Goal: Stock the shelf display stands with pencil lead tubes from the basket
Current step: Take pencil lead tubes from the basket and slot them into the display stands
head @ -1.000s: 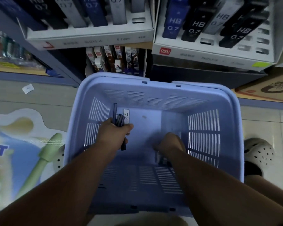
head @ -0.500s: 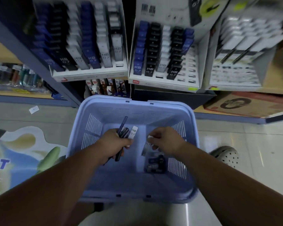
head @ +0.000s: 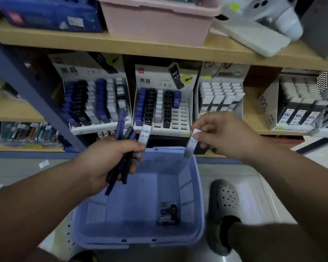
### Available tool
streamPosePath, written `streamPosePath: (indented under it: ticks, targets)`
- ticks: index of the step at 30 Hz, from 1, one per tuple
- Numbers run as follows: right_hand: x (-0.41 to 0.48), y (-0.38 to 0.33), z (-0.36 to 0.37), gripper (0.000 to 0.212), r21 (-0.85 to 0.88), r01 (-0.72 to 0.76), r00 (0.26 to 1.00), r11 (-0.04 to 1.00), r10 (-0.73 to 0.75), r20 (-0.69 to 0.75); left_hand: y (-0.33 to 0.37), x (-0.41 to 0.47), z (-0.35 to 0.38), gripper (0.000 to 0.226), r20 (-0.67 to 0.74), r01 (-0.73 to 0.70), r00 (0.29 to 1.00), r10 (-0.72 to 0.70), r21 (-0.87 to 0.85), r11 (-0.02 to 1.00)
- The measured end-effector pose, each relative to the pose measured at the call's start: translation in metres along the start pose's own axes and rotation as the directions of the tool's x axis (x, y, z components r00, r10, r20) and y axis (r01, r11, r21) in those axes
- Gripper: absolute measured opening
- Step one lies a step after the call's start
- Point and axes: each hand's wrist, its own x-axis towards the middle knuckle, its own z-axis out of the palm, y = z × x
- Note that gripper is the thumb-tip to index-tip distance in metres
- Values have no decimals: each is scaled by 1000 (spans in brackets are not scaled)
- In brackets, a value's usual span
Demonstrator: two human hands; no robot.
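My left hand [head: 110, 159] grips a bundle of lead tubes [head: 124, 148], blue, black and one white marked HB 0.7, above the basket's left side. Between thumb and fingers my right hand [head: 225, 137] pinches a single white lead tube [head: 191, 144] over the far rim of the lilac basket [head: 189, 186]. A few tubes [head: 168, 214] lie on the basket floor at the right. On the lower shelf stand two display stands: the left stand [head: 100, 127] nearly full, the middle stand [head: 180, 114] with bare slots in its right columns.
A grey-blue shelf post [head: 32, 99] slants down at the left. Further stands of white boxed leads [head: 221, 99] sit to the right. A pink tub [head: 155, 17] rests on the upper shelf. My foot in a grey clog [head: 223, 201] stands beside the basket.
Both hands have risen out of the basket toward the shelf. The right hand now holds a white tube clear of the rim; the view has tilted up.
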Motion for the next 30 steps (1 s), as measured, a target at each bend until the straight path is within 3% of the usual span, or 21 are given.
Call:
streamPosePath:
  ticks: [4, 7, 14, 21, 26, 30]
  targets:
    - [12, 8, -10, 7, 112, -10, 992, 994, 24, -126, 9, -23, 6, 17, -21, 11, 1000, -14, -143, 990]
    - [29, 5, -14, 6, 15, 32, 988, 999, -30, -153, 6, -12, 12, 8, -35, 9, 999, -16, -179, 984]
    - [65, -2, -2, 7, -70, 99, 985, 993, -108, -132, 21, 43, 8, 9, -93, 5, 995, -23, -192, 981]
    - [97, -16, 41, 5, -150, 233, 943, 961, -261, -208, 24, 60, -3, 12, -79, 44, 995, -60, -189, 981]
    - [114, -17, 57, 5, -367, 273, 943, 889, -323, -82, 23, 59, -5, 10, -110, 31, 992, -55, -210, 977]
    - [118, -24, 59, 7, -415, 287, 941, 864, -334, -46, 21, 57, -11, 13, -112, 40, 992, -62, -194, 980]
